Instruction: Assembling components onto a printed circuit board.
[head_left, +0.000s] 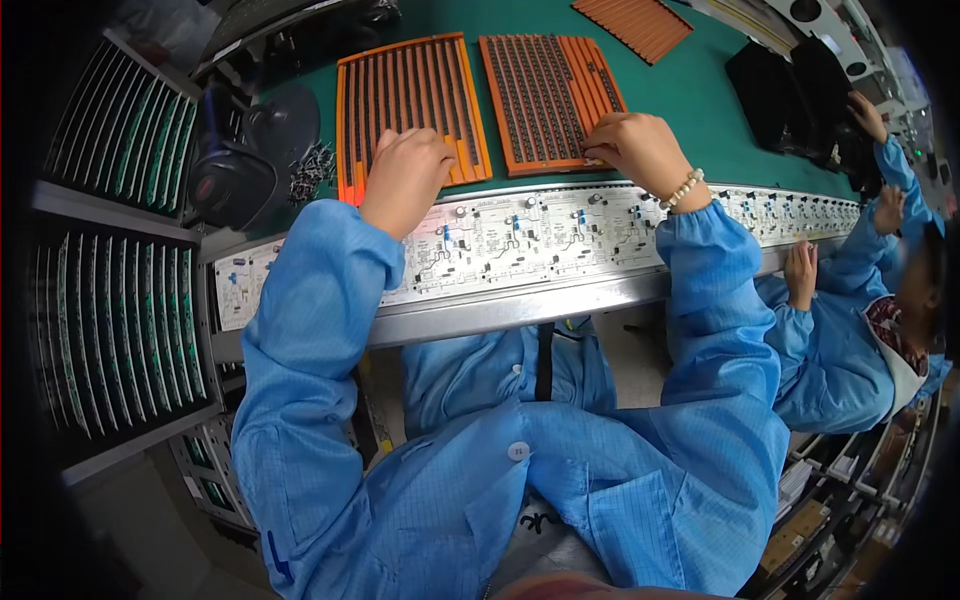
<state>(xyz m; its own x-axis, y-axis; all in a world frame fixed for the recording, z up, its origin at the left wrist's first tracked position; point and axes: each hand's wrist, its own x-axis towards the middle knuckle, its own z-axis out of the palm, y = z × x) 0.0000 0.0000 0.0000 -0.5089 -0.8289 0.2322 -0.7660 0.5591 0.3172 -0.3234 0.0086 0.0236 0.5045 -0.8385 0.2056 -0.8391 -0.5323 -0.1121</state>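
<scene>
Orange tray, left (pixel 410 100): slotted, rows of small dark parts; it lies on the green tabletop (pixel 700 95) under your left hand (pixel 405 178). Your fingers there curl down onto its near edge; whether they pinch a part cannot be told.

Orange tray, right (pixel 548 95): same kind, more densely filled, just beside the first. Your right hand (pixel 640 150) rests on its near right corner, fingertips bent onto the slots; any grasp is hidden.

Bead bracelet (pixel 683 188): pale, on your right wrist.

Circuit board strip (pixel 520 240): white boards in a row on a metal rail, just nearer you than both sets of fingers, running off to the right.

Loose dark parts (pixel 312 170): a small heap left of your left fingers.

Third orange tray (pixel 632 22): beyond your right fingers, at the far edge.

Board racks (pixel 120 300): upright green boards, far left.

Co-worker (pixel 860 330): blue sleeves, hands at the same strip, far right.
</scene>
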